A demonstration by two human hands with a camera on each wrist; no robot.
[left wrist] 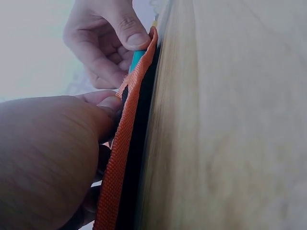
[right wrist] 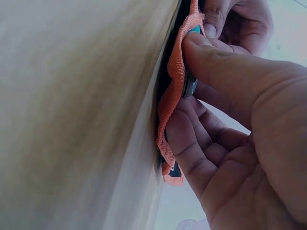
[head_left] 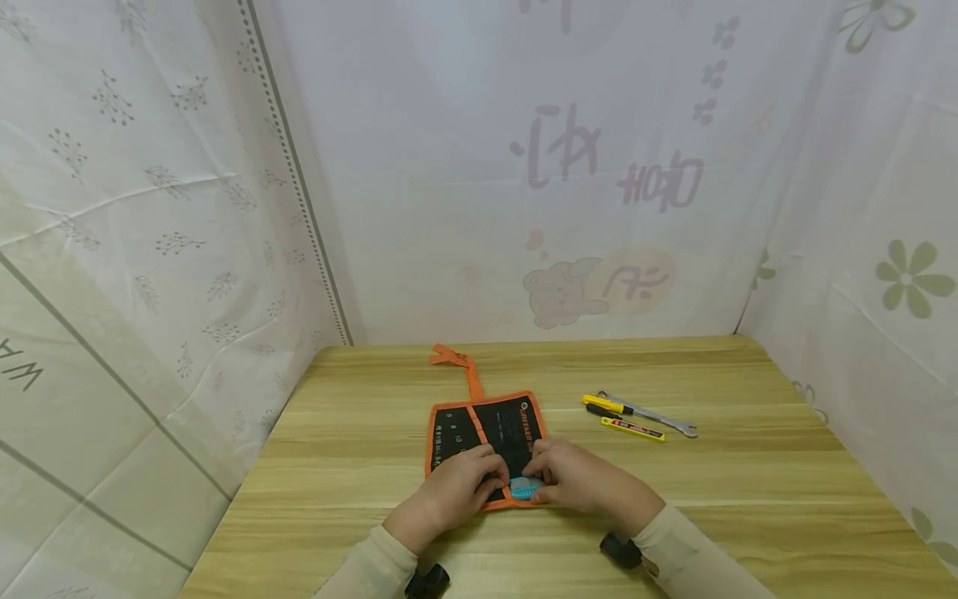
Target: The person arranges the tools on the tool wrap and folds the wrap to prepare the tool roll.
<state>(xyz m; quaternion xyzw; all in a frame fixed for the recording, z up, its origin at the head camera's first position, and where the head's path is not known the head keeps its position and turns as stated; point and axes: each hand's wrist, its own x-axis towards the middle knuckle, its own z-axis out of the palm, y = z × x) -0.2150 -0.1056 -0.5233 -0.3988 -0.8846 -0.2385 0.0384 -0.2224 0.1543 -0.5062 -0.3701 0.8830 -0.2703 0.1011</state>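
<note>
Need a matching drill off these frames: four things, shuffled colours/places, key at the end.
1. pouch
2. wrench
3. strap
4. right hand

A. thumb on the teal item
B. silver, right of the pouch
C. black with orange edging
D. all orange, at the pouch's far edge

Pairs: 1-C, 2-B, 3-D, 4-A

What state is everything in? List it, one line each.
Pouch: unrolled, lying on the table.
Orange strap: extended past the pouch's far edge.
Turquoise item: held by the right hand; unclear if tucked in.
Left hand: pinching the pouch.
Wrench: lying loose.
Yellow-handled tool: lying loose.
Yellow labelled strip: lying loose.
</note>
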